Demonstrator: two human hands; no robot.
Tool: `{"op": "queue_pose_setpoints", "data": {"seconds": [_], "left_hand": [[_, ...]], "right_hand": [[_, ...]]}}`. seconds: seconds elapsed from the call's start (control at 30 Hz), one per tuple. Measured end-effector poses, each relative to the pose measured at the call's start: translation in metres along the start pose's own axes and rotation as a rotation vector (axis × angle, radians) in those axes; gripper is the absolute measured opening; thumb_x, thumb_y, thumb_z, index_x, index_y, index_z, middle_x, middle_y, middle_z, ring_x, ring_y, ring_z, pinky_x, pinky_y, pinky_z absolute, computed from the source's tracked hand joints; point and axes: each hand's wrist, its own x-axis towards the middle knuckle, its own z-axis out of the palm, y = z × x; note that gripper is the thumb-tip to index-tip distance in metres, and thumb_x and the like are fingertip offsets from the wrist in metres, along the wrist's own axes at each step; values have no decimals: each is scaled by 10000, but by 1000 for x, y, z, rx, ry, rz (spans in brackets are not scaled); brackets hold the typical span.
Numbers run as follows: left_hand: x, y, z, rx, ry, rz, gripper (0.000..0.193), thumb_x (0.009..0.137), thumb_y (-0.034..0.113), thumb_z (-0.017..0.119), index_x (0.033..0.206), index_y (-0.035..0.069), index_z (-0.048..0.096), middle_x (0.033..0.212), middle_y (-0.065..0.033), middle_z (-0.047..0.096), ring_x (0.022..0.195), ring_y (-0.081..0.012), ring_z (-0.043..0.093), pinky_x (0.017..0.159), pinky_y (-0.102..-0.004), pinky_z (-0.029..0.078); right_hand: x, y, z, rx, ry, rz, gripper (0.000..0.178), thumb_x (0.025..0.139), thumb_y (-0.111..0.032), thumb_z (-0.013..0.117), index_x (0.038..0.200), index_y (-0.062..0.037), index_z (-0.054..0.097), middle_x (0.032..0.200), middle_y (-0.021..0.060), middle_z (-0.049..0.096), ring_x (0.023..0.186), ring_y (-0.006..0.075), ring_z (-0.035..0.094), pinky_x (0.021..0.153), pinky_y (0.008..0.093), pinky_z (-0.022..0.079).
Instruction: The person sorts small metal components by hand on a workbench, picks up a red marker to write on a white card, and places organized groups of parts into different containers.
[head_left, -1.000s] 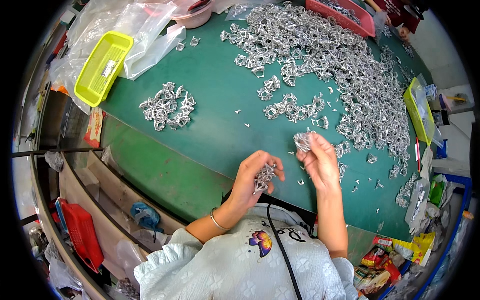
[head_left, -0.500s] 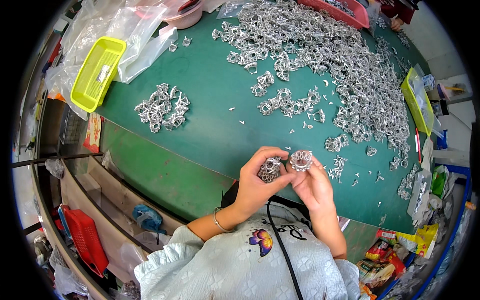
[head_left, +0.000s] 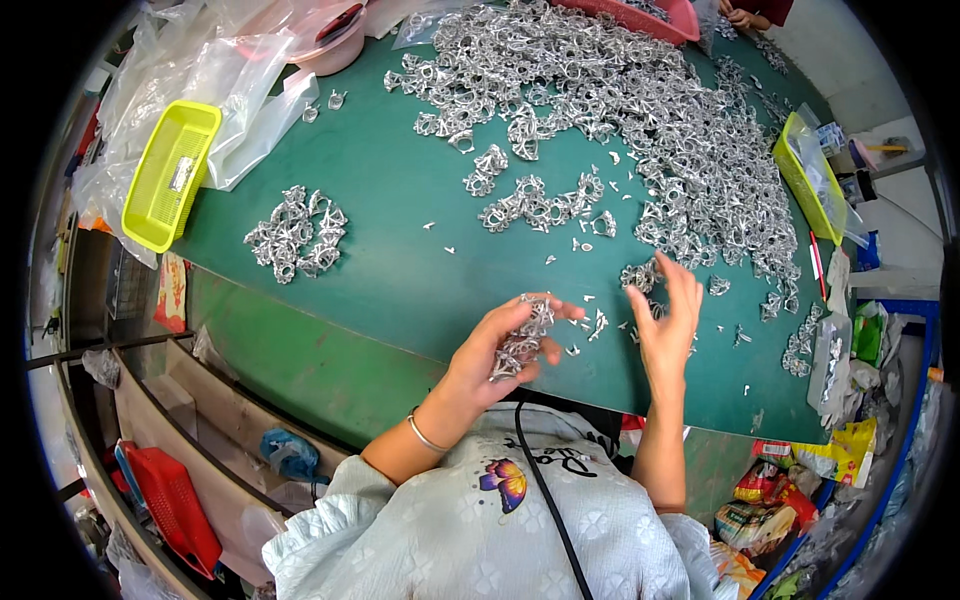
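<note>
My left hand is cupped around several silver openwork rings, near the front edge of the green table. My right hand is over the tabletop with thumb and fingers apart. Just beyond its fingertips lies a small cluster of silver rings; more metal shows between thumb and fingers, and whether they touch it I cannot tell. Small silver scraps lie between the two hands. Farther off is a row of flower-like rings.
A large heap of silver rings covers the far right. A smaller pile sits at left, by a yellow-green basket and clear plastic bags. Another yellow-green basket stands right. Another person's hand shows at the far edge.
My hands have moved apart. The right one has gone forward and right, and its fingers have spread; the flower-topped ring it held up no longer shows there. The view has shifted slightly.
</note>
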Motion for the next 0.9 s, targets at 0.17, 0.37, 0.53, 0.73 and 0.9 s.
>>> {"op": "queue_pose_setpoints", "data": {"seconds": [0.17, 0.37, 0.53, 0.73, 0.9], "left_hand": [[3, -9, -7, -49, -24, 12, 379, 862, 182, 564, 1209, 77, 453, 982, -106, 547, 694, -142, 535, 388, -173, 386], [2, 7, -11, 619, 333, 364, 363, 830, 92, 604, 1184, 81, 523, 990, -97, 561, 747, -135, 551, 436, -163, 432], [-9, 72, -38, 1959, 851, 1181, 340, 701, -44, 655, 1027, 43, 618, 993, -124, 577, 919, -276, 561, 801, -332, 451], [-21, 114, -74, 2459, 1138, 939, 310, 763, 180, 677, 1061, 120, 614, 1272, -94, 431, 1200, -330, 355, 957, -632, 201], [-16, 107, -53, 2180, 1079, 1252, 291, 802, 182, 647, 1073, 89, 600, 1265, -123, 437, 1174, -324, 390, 980, -547, 252]], "right_hand": [[1, 26, 3, -103, -32, -37, 319, 722, -51, 692, 1028, -24, 608, 942, 122, 537, 831, 243, 522, 770, 335, 426], [-2, 24, -5, 285, 57, 266, 291, 750, -31, 675, 1030, -9, 600, 918, 60, 526, 718, 108, 487, 586, 223, 420], [-9, 28, -7, 478, 41, 320, 289, 769, -7, 663, 1046, 10, 584, 948, 38, 546, 709, 77, 470, 611, 199, 414], [-10, 7, -5, 943, -184, 455, 318, 840, -48, 611, 1142, 11, 533, 1026, 93, 598, 823, 103, 568, 635, 214, 447], [-17, -14, 5, 1231, -257, 480, 341, 852, -33, 582, 1177, 31, 501, 1069, 147, 587, 841, 180, 603, 691, 280, 502]]}}
